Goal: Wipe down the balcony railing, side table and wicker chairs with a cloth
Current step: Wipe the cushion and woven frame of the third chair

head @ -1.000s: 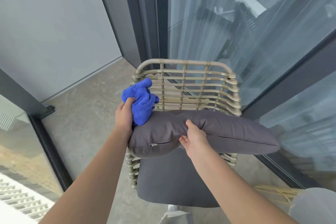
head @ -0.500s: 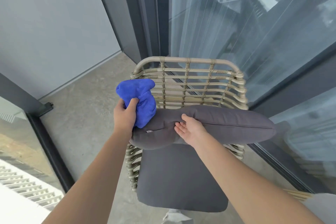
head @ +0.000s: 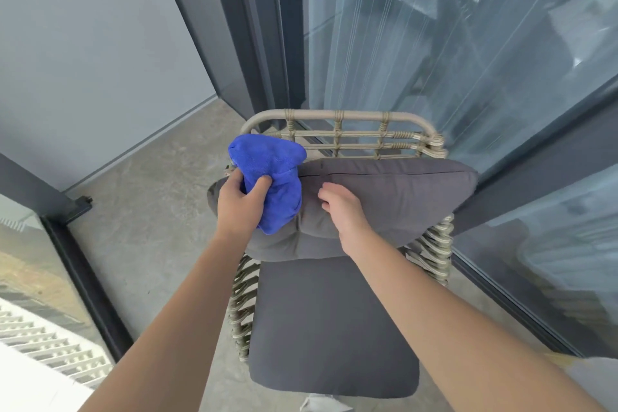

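Head view: back cushion (head: 384,191) hides wicker chair (head: 341,130) backrest.

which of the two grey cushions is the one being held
The back cushion, propped against the wicker chair; the right hand grips it. The seat cushion lies flat, untouched.
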Action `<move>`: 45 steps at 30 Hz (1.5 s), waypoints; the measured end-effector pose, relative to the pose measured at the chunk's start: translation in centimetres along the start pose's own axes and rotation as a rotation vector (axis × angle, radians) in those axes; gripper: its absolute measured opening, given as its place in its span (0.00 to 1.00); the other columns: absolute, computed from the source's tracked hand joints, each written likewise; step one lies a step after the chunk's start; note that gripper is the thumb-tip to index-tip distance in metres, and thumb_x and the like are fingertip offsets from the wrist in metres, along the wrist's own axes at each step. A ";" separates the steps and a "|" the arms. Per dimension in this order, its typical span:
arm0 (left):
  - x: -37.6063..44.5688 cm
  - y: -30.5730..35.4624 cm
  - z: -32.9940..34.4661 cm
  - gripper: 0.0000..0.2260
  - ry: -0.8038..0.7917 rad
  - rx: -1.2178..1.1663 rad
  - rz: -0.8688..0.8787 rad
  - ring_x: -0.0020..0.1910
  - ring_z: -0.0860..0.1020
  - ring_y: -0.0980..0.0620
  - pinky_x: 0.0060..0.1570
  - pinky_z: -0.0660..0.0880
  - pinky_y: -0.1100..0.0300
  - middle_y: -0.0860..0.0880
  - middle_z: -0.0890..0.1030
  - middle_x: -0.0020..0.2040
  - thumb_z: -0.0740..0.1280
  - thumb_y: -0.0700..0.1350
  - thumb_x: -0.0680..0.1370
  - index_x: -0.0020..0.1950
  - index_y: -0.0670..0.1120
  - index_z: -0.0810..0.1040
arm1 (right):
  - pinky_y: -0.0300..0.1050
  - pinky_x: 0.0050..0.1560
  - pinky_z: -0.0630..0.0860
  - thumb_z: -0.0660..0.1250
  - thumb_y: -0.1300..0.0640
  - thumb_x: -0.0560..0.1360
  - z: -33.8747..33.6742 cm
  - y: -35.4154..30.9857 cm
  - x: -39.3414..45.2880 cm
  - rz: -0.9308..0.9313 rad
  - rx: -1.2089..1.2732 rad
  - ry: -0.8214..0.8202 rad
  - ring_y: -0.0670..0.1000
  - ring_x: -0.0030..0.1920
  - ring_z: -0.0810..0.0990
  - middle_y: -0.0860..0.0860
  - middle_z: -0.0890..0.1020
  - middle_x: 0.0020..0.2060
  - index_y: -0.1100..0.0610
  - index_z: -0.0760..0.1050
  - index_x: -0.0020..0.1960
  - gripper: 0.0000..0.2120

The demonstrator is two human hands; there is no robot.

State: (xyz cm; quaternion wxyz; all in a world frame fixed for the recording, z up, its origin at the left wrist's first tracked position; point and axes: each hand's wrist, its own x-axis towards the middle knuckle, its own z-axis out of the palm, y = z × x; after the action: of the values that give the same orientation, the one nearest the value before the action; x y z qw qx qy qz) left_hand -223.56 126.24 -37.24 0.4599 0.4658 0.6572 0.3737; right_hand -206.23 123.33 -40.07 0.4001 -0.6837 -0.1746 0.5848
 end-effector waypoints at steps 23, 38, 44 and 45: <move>-17.4 6.3 12.3 0.09 -0.355 -0.178 -0.062 0.48 0.85 0.52 0.36 0.81 0.59 0.47 0.86 0.53 0.67 0.49 0.82 0.57 0.45 0.80 | 0.53 0.63 0.79 0.65 0.48 0.81 -15.8 1.5 -12.7 -0.200 0.230 -0.017 0.52 0.57 0.85 0.54 0.86 0.57 0.59 0.80 0.62 0.17; -46.2 9.6 26.6 0.06 -0.706 -0.243 0.090 0.53 0.85 0.51 0.54 0.81 0.50 0.51 0.87 0.53 0.67 0.48 0.83 0.57 0.50 0.82 | 0.60 0.64 0.79 0.67 0.44 0.81 -40.2 9.9 -33.1 -0.388 0.515 0.060 0.56 0.63 0.83 0.55 0.84 0.62 0.56 0.75 0.70 0.23; -55.6 9.8 31.7 0.09 -0.908 -0.182 0.143 0.55 0.85 0.54 0.56 0.81 0.52 0.53 0.86 0.55 0.65 0.50 0.84 0.61 0.53 0.81 | 0.63 0.61 0.80 0.66 0.47 0.83 -47.9 14.4 -40.1 -0.461 0.605 0.191 0.56 0.61 0.84 0.54 0.85 0.61 0.55 0.76 0.69 0.18; -56.9 10.0 32.3 0.10 -0.942 -0.166 0.135 0.55 0.84 0.56 0.56 0.81 0.54 0.55 0.86 0.56 0.63 0.51 0.85 0.63 0.54 0.81 | 0.65 0.59 0.81 0.66 0.47 0.83 -48.8 15.0 -40.8 -0.474 0.606 0.210 0.56 0.61 0.85 0.54 0.85 0.61 0.54 0.77 0.69 0.17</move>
State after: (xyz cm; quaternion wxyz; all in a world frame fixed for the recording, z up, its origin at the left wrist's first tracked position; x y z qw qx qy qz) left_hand -181.99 76.68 -23.10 0.7177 0.5879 0.3136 0.2023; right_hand -174.24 68.42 -24.61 0.7231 -0.5316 -0.1052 0.4284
